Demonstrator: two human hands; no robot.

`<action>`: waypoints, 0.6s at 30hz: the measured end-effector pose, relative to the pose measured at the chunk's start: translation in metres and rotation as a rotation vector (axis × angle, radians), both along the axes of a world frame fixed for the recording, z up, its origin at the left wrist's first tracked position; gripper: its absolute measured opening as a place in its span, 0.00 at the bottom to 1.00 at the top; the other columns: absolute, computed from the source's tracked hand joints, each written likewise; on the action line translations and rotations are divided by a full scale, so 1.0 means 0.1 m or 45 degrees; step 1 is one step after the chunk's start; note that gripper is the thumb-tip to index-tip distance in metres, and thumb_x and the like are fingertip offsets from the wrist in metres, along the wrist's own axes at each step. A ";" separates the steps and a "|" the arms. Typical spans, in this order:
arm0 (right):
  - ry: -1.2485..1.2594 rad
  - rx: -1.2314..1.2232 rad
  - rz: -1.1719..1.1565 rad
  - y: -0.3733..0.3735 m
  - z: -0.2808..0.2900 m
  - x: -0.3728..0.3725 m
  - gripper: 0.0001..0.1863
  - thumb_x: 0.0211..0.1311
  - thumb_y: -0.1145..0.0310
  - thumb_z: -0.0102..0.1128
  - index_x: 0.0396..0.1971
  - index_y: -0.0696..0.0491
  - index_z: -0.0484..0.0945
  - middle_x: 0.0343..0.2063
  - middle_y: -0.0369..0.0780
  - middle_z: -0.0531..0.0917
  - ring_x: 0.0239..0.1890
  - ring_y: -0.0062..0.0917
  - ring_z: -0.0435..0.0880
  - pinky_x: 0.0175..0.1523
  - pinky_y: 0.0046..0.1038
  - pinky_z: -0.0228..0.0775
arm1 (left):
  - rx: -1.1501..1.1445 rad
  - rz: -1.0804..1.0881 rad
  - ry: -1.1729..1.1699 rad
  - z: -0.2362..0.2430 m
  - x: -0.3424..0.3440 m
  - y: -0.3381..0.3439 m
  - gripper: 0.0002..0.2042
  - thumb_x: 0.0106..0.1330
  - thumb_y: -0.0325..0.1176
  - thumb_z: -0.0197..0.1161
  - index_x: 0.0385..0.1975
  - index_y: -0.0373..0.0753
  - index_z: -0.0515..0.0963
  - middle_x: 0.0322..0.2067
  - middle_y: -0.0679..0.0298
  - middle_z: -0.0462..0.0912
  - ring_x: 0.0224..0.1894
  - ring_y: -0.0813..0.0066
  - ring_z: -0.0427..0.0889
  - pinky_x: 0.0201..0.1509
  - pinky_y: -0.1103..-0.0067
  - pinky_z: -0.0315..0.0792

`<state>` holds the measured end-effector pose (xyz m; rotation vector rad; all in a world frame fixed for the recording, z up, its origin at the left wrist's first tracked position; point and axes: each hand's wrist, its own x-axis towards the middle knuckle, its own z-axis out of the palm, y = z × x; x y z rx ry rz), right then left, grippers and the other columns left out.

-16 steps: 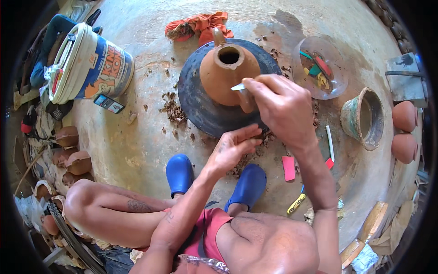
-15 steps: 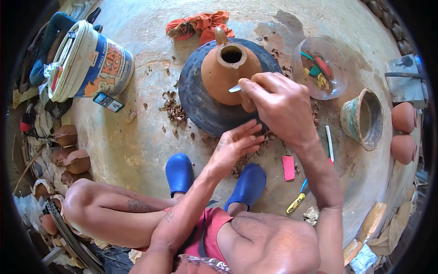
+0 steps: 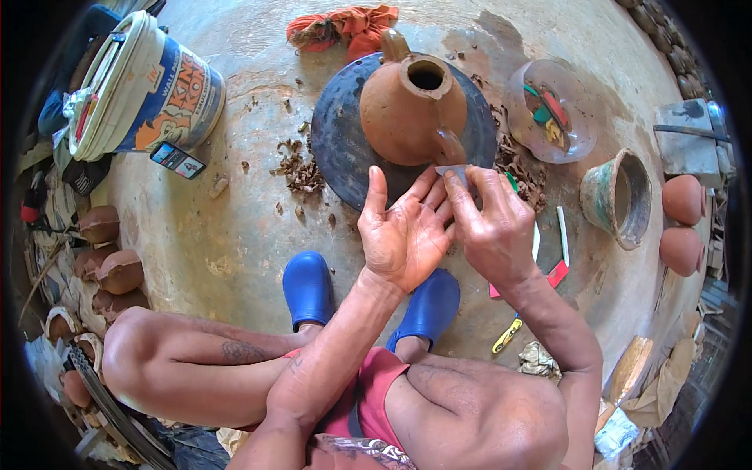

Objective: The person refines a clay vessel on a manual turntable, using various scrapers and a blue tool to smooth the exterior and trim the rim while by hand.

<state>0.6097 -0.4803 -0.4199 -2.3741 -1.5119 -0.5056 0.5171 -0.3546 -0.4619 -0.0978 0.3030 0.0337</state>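
Observation:
My left hand (image 3: 406, 239) is palm up in front of the turntable, fingers stretched and apart, holding nothing. Pinched in my right hand (image 3: 493, 219) is a thin grey scraper blade (image 3: 450, 170), its edge at the fingertips of my left hand; whether it touches them I cannot tell. Just beyond both hands, a brown clay jug (image 3: 407, 117) stands upright on a round dark turntable (image 3: 335, 117). The jug has a round open mouth, a lug at the far side and another on the near right. Beside my right hand shows a small green piece (image 3: 511, 182), partly hidden.
Clay shavings (image 3: 301, 168) lie around the turntable. A clear bowl of coloured scraps (image 3: 580, 141), a stained pot (image 3: 599, 200) and a yellow-handled tool (image 3: 507, 334) are to the right. At left stand a large bucket (image 3: 207, 98) and a phone (image 3: 178, 160); an orange cloth (image 3: 368, 30) lies behind.
My right hand has come away from the jug's side, bringing the blade down to my left hand. My left hand has turned palm up and spread its fingers. The view has shifted slightly.

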 end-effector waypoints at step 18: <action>1.550 0.925 -0.442 -0.23 -0.84 -0.54 0.01 0.69 0.81 0.67 0.37 0.62 0.86 0.36 0.39 0.90 0.35 0.20 0.89 0.40 0.25 0.82 | 1.723 -0.536 0.358 -0.58 -0.22 0.31 0.18 0.72 0.23 0.73 0.60 0.30 0.85 0.49 0.57 0.92 0.46 0.77 0.89 0.50 0.79 0.84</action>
